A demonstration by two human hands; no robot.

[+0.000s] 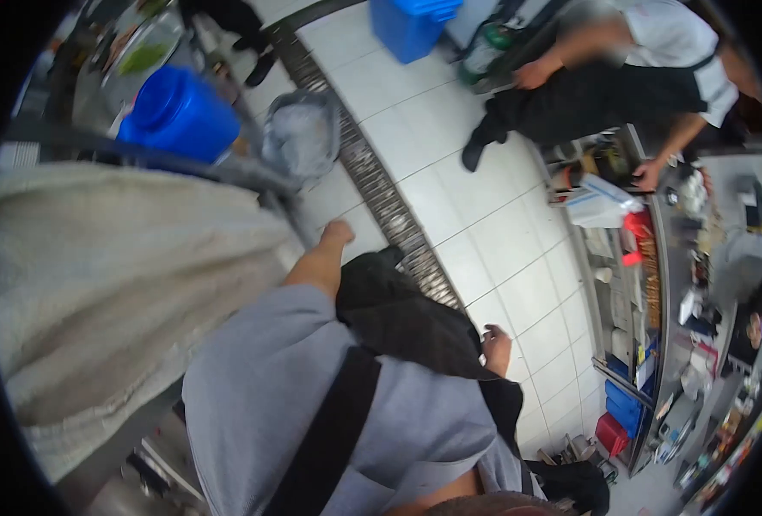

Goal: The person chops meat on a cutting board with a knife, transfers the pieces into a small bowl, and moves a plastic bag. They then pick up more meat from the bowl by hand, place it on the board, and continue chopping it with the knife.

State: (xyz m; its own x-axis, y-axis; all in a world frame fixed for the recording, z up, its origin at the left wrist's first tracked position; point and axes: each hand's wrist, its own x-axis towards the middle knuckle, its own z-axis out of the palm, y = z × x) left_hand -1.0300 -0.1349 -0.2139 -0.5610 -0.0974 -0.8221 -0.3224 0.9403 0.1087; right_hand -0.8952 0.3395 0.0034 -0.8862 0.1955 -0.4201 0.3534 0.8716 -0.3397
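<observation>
White floor tiles (449,198) stretch ahead as I watch remotely, my left hand (338,232) near the cloth (123,258) draped at left, apparently as a cover, my right hand (497,348) beside the apron (407,314), whether either grip is wide or narrow I cannot tell.

On the far left I see an open grey tub (302,136) with blurred, pale contents, beside the floor grate (376,185). Nearer, my black apron (402,314) hangs creased and loose.
</observation>
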